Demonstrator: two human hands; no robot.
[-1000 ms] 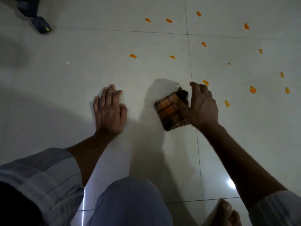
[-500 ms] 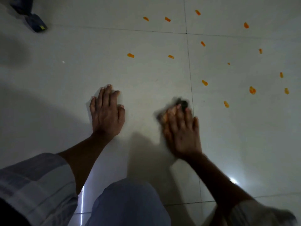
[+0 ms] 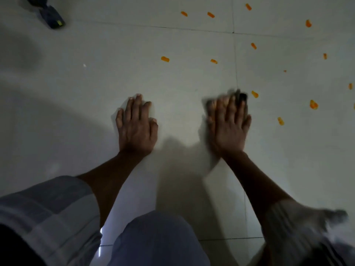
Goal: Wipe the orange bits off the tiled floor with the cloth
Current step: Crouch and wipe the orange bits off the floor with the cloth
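Cloth (image 3: 242, 96): one only, lying on the tiled floor (image 3: 86, 116) under the right hand (image 3: 228, 129), on the grout line that runs away from the person. Almost all of it is covered and blurred. A dark corner pokes out past the fingertips and a dim strip shows along the thumb side, so its long axis and which way it points cannot be told.

The right hand lies flat, palm down, on top of the cloth, fingers extended and pointing away from the person, pressing rather than clutching. The left hand (image 3: 136, 127) is also open and flat, palm on the bare floor well apart from the cloth, fingers spread and pointing away, holding nothing.

Orange bits (image 3: 313, 104): thirteen can be counted, plus a sliver cut off at the right edge. They are scattered ahead and to the right of the cloth. The nearest (image 3: 255, 94) lies just beside the cloth's dark corner. Two more sit to the right of the hand, the others further off, some across the far grout line. Most are short oblong pieces lying at mixed angles.

A pale striped sleeve (image 3: 48, 208) covers the left upper arm, and the right sleeve (image 3: 299, 223) is blurred. One knee (image 3: 159, 240) in grey-blue cloth sits between the arms. A dark blue object (image 3: 51, 16) lies at the far left.
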